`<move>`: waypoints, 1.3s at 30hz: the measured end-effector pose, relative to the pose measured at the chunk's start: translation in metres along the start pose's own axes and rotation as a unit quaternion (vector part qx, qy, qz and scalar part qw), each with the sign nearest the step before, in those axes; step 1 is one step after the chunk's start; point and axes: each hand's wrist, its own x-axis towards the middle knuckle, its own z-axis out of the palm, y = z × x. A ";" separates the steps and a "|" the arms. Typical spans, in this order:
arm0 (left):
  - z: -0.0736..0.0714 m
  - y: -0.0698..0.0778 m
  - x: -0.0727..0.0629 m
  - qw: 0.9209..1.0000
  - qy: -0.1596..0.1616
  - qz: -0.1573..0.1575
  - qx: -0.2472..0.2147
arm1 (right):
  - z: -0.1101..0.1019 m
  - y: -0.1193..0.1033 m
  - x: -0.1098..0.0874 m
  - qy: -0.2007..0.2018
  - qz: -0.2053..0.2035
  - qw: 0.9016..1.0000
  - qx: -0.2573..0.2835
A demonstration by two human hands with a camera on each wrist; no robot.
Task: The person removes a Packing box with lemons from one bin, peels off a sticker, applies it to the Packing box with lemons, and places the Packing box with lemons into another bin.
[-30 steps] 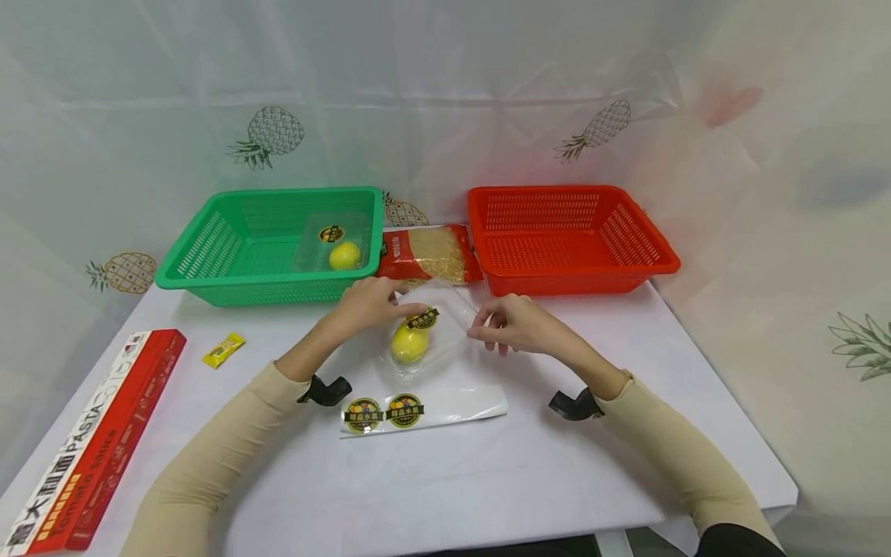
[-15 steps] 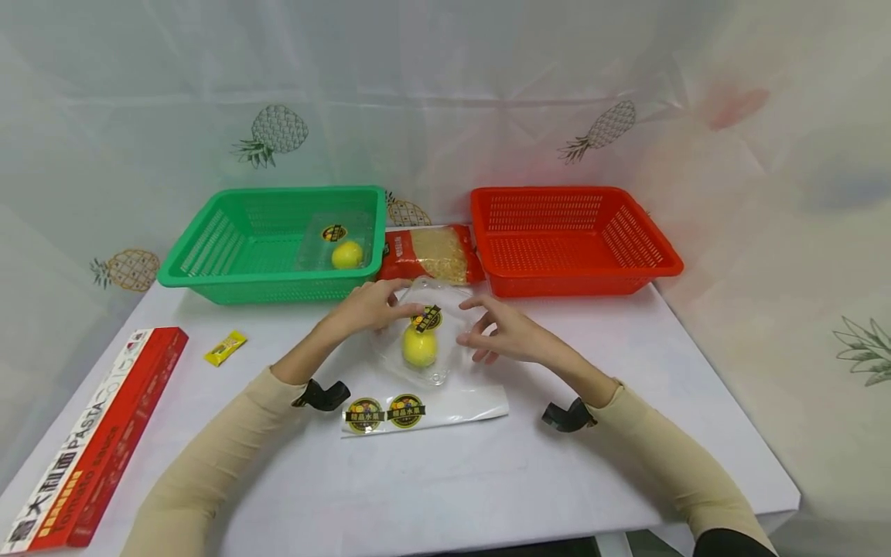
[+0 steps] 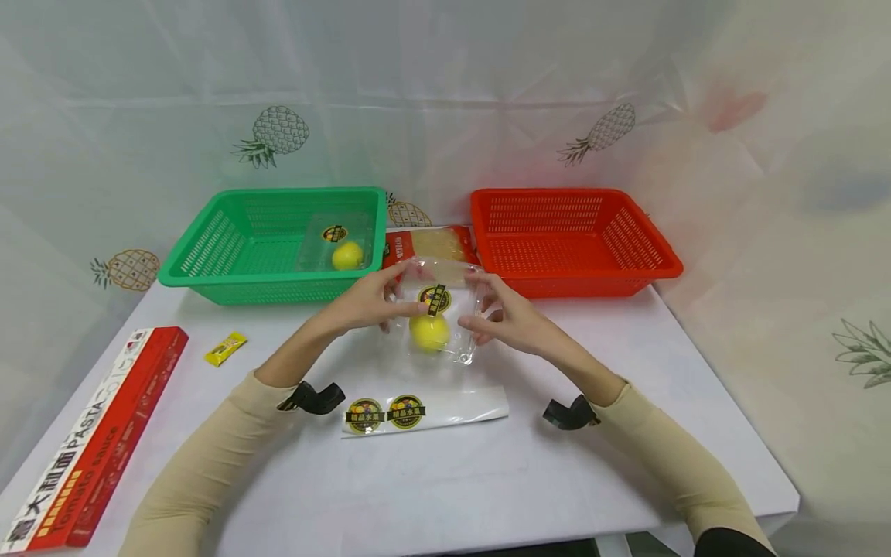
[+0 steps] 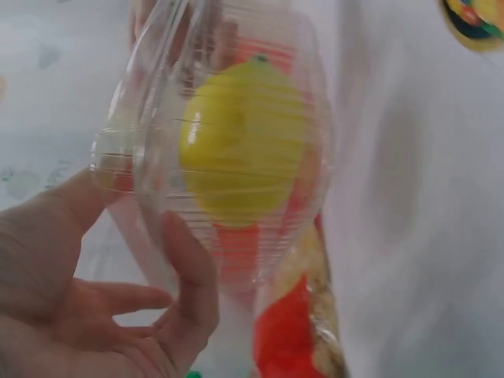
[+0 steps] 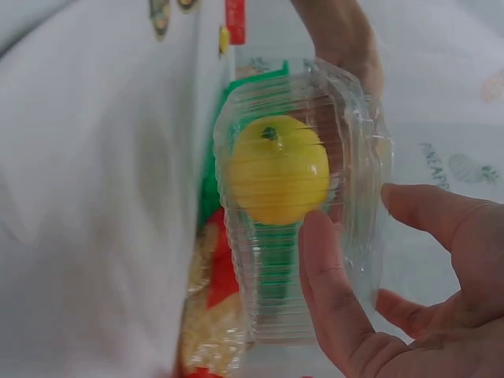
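Observation:
A clear plastic clamshell box with a round black-and-gold sticker on its lid is held up over the table. Inside lies a yellow lemon, seen through the ribbed wall in both wrist views. My left hand grips the box's left side, thumb on the lid edge. On the opposite side, my right hand holds the box between thumb and fingers. Just in front of it lies a white strip bearing two more such stickers.
At the back stand a green basket, with another boxed lemon in it, and a red basket. Between them lies a red-and-clear pasta bag. A long red pasta box and a small yellow packet are at left.
The box has been raised off the table and tilted, moving slightly right. My right hand, earlier apart from it, now holds its right side. My left hand has kept its hold.

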 end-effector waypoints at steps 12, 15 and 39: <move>-0.057 0.017 -0.030 0.980 0.091 0.014 -0.178 | -0.009 -0.051 0.028 0.027 -0.072 0.997 0.002; -0.072 0.014 -0.039 0.975 0.107 0.004 -0.197 | -0.007 -0.062 0.039 0.026 -0.077 0.996 0.028; -0.162 -0.043 -0.096 0.947 0.172 0.018 -0.273 | 0.059 -0.110 0.154 -0.005 -0.063 0.987 0.150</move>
